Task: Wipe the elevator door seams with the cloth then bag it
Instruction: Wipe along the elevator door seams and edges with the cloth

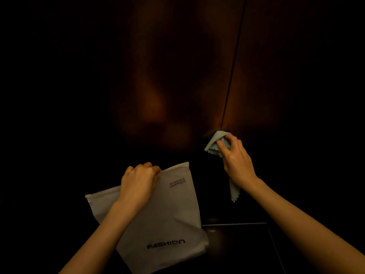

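A dark vertical door seam [234, 64] runs down the dim brown elevator door [167, 86]. My right hand [236, 157] presses a pale grey-green cloth [214, 142] with zigzag edges against the lower end of the seam; a strip of the cloth hangs below my wrist. My left hand [139, 183] grips the top edge of a frosted white plastic bag [167, 218] printed with "FASHION", held low in front of the door, left of the seam.
The scene is very dark. A faint floor edge or sill [235, 224] shows at the lower right under the door. The door's left and right sides fade into black.
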